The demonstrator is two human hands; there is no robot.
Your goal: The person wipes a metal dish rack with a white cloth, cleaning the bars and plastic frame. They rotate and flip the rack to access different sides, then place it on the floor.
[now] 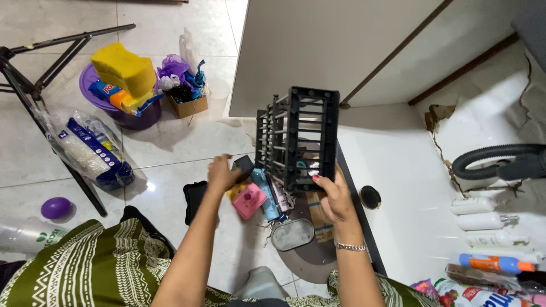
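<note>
Left hand (pixel 223 173) blurred; its fingers hidden among boxes; black rack (pixel 297 136) hides items behind bars.

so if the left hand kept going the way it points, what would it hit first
Probably the small black box that the left hand already touches; past it stands the black slatted rack held by the right hand. Depth is unclear.
</note>
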